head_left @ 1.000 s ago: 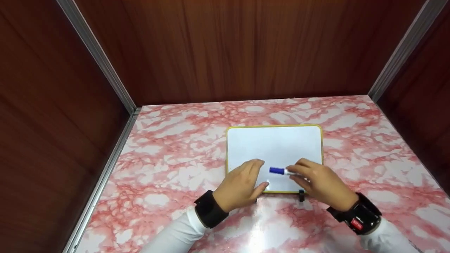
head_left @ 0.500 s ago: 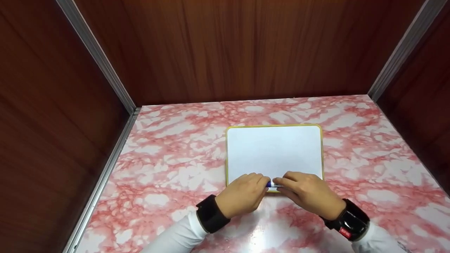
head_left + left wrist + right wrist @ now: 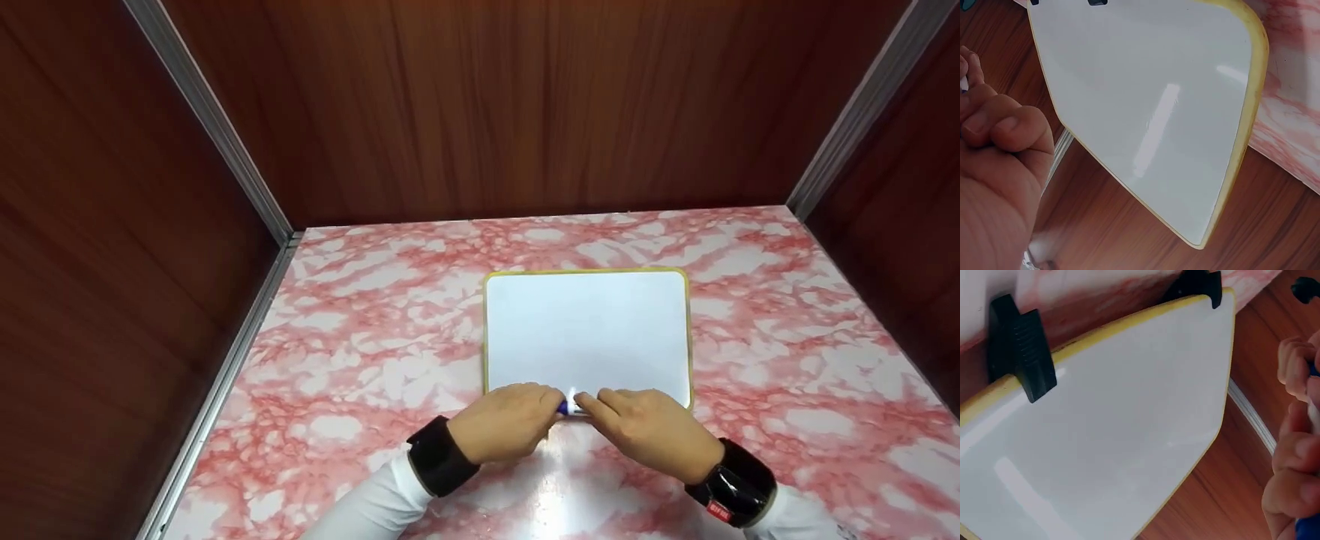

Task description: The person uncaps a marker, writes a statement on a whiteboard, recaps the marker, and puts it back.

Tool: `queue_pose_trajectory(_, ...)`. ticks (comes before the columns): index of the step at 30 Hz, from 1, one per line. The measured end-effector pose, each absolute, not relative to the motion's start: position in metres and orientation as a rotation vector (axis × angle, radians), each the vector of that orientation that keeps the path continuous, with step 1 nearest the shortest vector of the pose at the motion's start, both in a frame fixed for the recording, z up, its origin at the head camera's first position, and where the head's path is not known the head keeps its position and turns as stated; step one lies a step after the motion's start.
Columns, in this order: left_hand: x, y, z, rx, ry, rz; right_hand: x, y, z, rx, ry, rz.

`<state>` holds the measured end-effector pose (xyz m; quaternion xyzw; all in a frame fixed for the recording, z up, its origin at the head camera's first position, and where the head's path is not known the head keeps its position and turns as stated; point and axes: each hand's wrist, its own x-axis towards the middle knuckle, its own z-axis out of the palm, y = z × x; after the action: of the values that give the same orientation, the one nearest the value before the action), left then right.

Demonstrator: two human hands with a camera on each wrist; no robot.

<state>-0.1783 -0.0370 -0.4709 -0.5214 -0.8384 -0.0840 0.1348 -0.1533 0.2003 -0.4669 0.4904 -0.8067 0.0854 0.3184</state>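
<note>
A marker with a blue cap and a white barrel [image 3: 574, 410] lies sideways between both hands, over the near edge of a yellow-rimmed whiteboard [image 3: 589, 330]. My left hand [image 3: 504, 424] pinches the blue cap, most of which its fingers cover. In the left wrist view the fingers of the left hand [image 3: 1005, 140] are curled in. The right hand [image 3: 651, 433] grips the white barrel, its fingertips close to the cap. In the right wrist view, a blue end of the marker [image 3: 1309, 529] shows below the curled fingers of the right hand [image 3: 1292, 478].
Black clips [image 3: 1022, 349] hold one edge of the whiteboard, which stands tilted on the red-and-white marbled table [image 3: 360, 337]. Dark wood panels [image 3: 487, 112] with metal corner strips [image 3: 217, 127] enclose the table at the back and sides.
The right hand has brought the marker down and left toward the board's near edge. My left hand, apart from the marker a second ago, has taken hold of its cap.
</note>
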Motion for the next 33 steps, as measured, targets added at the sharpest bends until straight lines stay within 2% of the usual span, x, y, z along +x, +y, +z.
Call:
queue_pose_trajectory(8,-0.179,-0.040,-0.470,-1.548,-2.377,-0.270,-0.154,0.200,-0.469,1.319,-2.159,0.354)
queue_pose_trajectory(13,-0.183,-0.054,-0.468,-1.483,-2.379,-0.232,-0.157,0.209,-0.473,1.289,-2.218,0.418)
queue_pose_trajectory(22,-0.206,-0.112,-0.478,-1.214,-2.530,-0.272,-0.162,0.242,-0.482,1.152,-2.334,0.496)
queue_pose_trajectory(33,-0.232,-0.156,-0.502,-0.847,-2.656,-0.366,-0.159,0.255,-0.489,1.004,-2.467,0.456)
